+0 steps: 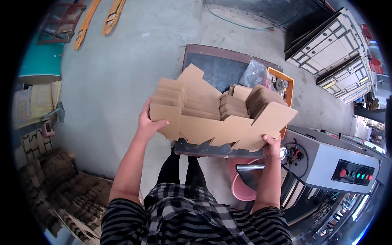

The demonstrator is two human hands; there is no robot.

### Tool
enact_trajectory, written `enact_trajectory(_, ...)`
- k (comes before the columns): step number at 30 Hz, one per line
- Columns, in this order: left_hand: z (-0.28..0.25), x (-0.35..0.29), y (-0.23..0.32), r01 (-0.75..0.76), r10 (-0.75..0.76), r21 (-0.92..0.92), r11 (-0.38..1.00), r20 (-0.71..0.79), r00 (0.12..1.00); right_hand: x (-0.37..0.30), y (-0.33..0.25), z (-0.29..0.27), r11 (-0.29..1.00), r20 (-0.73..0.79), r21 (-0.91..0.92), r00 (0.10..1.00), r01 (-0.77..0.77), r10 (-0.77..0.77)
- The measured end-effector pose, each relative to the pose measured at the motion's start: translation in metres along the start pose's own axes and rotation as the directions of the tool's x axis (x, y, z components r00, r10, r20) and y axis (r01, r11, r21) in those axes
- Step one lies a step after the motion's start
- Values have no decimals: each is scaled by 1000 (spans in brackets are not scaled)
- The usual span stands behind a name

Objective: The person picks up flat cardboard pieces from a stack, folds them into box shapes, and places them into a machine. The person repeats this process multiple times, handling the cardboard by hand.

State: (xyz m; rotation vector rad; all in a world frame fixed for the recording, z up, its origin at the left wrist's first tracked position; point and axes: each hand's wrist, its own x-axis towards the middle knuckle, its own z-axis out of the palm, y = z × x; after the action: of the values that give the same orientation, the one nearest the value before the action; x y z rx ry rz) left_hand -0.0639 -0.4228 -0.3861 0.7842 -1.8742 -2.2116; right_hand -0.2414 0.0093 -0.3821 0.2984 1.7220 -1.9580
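Note:
Between my two hands is a thick stack of brown die-cut cardboard blanks (pixel 200 126), its slots and flaps lined up in rows. My left hand (pixel 150 122) grips the stack's left end, thumb across the front sheet and fingers hidden behind. At the lower right end, my right hand (pixel 271 143) clasps it with the thumb on the front face; the other fingers are mostly out of sight. The stack is over a dark-topped table (pixel 222 67) with a brown edge; whether it rests on the table I cannot tell.
A clear plastic bag (pixel 255 74) and an orange tray (pixel 290 81) of metal parts lie on the table. Right stands a grey machine (pixel 326 153) with buttons; below it, a pink basin (pixel 241 188). Piled cardboard (pixel 81 200) fills the lower left. Cutting boards (pixel 326 45) lean far right.

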Motion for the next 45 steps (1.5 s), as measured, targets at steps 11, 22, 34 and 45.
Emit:
enact_trajectory(11,-22,-4,3,-162,90,556,815,155,984,9,6,-37,678,261,-690,961,253,-94)
enact_trajectory(22,-24,-11,-3,-172,21,674,718,226,974,13,-29,13,391,549,-683,787,616,-281)
enact_trajectory(34,22,-24,107,-496,194,798,341,457,868,34,7,-38,826,314,-530,949,192,-19)
enact_trajectory(45,161,3,26,-460,12,876,143,463,886,22,-19,-14,364,516,-747,831,556,-210)
